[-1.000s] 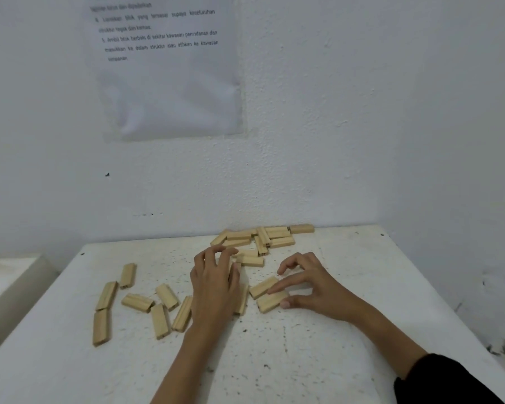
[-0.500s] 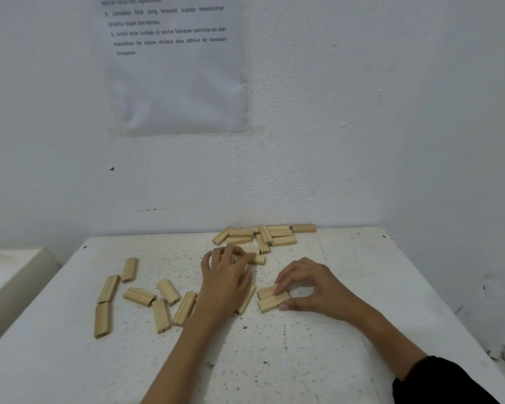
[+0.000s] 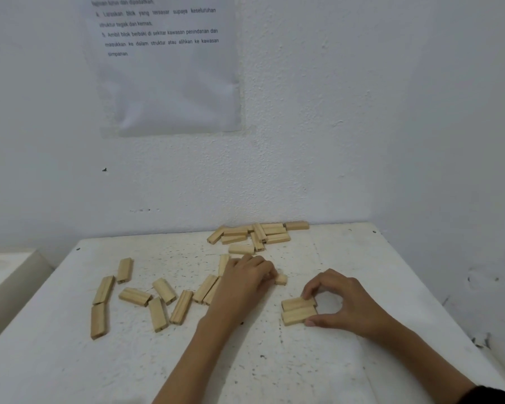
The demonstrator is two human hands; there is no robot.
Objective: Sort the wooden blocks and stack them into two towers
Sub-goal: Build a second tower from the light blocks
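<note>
Squaring up a first layer is, I judge, the step in hand. My right hand [image 3: 344, 301], right of centre, arches with thumb and fingers pinching the ends of two blocks [image 3: 298, 311] that lie flat, side by side and touching, on the surface [image 3: 362, 252]. My left hand [image 3: 245, 282], mid-frame, curls over a third block [image 3: 281, 279], only its end showing. Next, that one likely needs setting flush beside the pair. Further out, loose blocks [image 3: 164, 290] lie scattered at left, and a heap [image 3: 271, 228] sits by the wall, upper centre. No tower stands yet.
</note>
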